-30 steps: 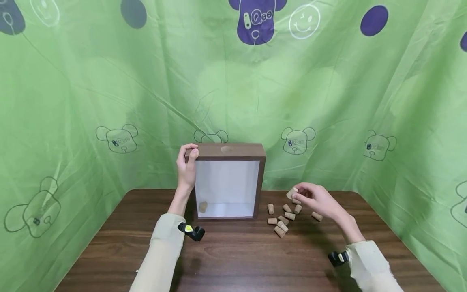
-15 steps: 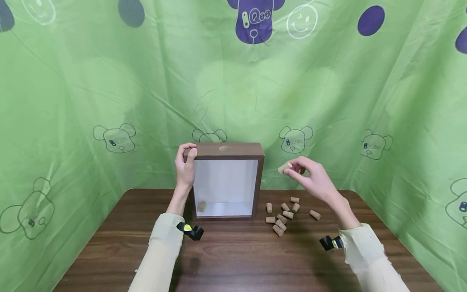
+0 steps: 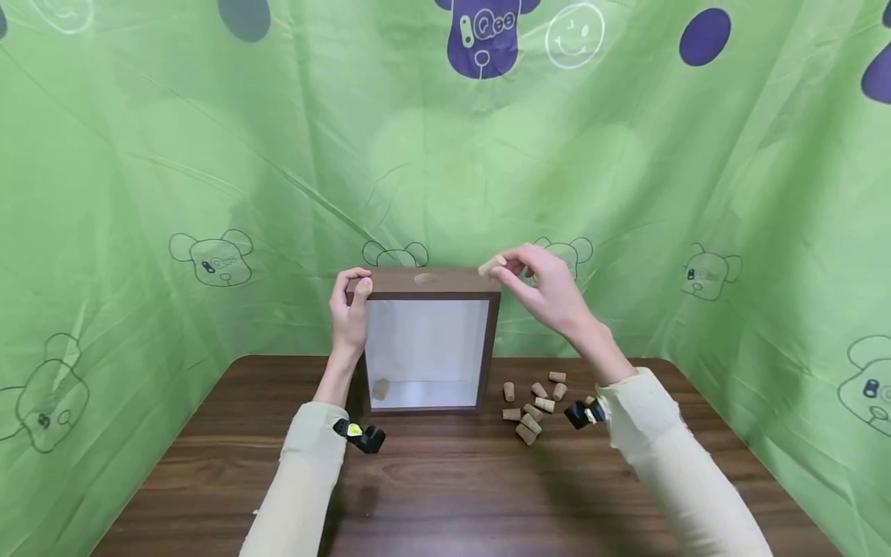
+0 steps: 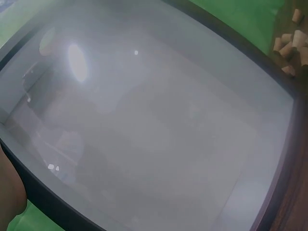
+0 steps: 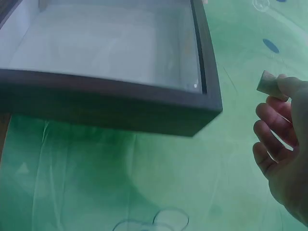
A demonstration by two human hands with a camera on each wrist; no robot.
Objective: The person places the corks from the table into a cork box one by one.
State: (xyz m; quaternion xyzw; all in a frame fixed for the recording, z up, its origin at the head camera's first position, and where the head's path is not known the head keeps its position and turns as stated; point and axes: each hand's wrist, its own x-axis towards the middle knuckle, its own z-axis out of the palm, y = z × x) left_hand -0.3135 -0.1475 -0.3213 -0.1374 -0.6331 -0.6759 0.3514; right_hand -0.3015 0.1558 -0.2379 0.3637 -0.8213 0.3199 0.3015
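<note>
A brown shadow box frame [image 3: 496, 340] with a clear front and white inside stands upright on the table. Its top side has a round hole [image 3: 423, 278]. My left hand [image 3: 350, 313] grips the upper left corner, thumb on the front edge. Between thumb and fingertips my right hand [image 3: 546, 286] pinches a cork [image 3: 491, 265], level with the box's top right corner; in the right wrist view the cork [image 5: 269, 85] is apart from the frame. One cork [image 3: 380, 388] lies inside the box at the bottom left.
Several loose corks [image 3: 532, 412] lie to the right of the box on the dark wooden table [image 3: 431, 487]. A green printed curtain [image 3: 431, 186] hangs close behind and at both sides.
My right hand has lifted the cork from beside the pile and carried it up and left to the box's top right corner. My left hand keeps its grip on the box.
</note>
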